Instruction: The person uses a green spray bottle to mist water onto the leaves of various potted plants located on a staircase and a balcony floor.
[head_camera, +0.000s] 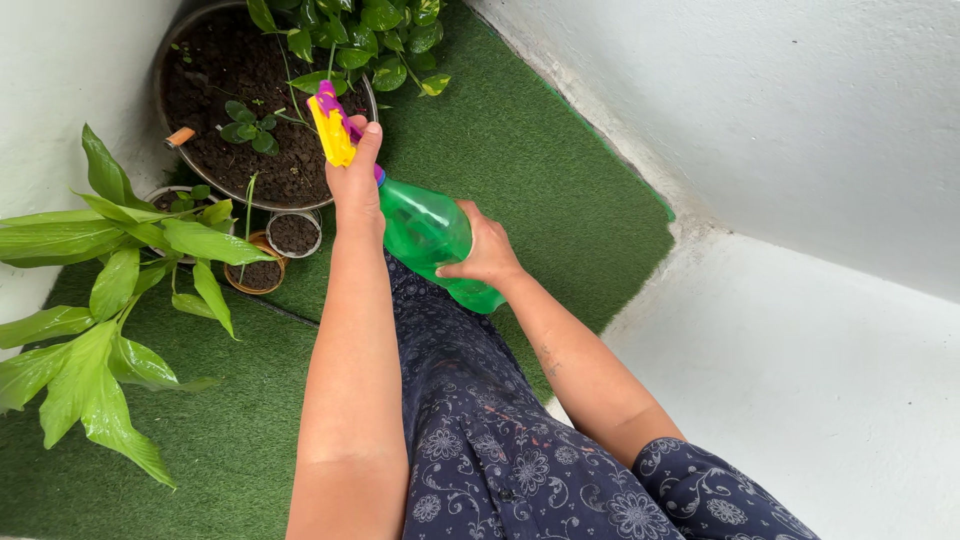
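My left hand (356, 175) is wrapped tight around the neck of the green spray bottle (432, 240), thumb up by the yellow-and-purple trigger head (331, 125), which points toward eleven o'clock at the big round pot of dark soil (215, 90). My right hand (485, 250) cups the bottle's fat end from the three o'clock side — fingers curled shut against the plastic, steadying it. The bottle lies tilted, nearly level, over the front of my dark blue flowered dress (500, 440). Just beyond the nozzle a leafy vine (360, 40) spills over the pot's rim at twelve o'clock. At nine o'clock a broad-leaved plant (100, 300) spreads out, with two small pots (275, 250) beside it — all standing on green artificial turf (520, 160).
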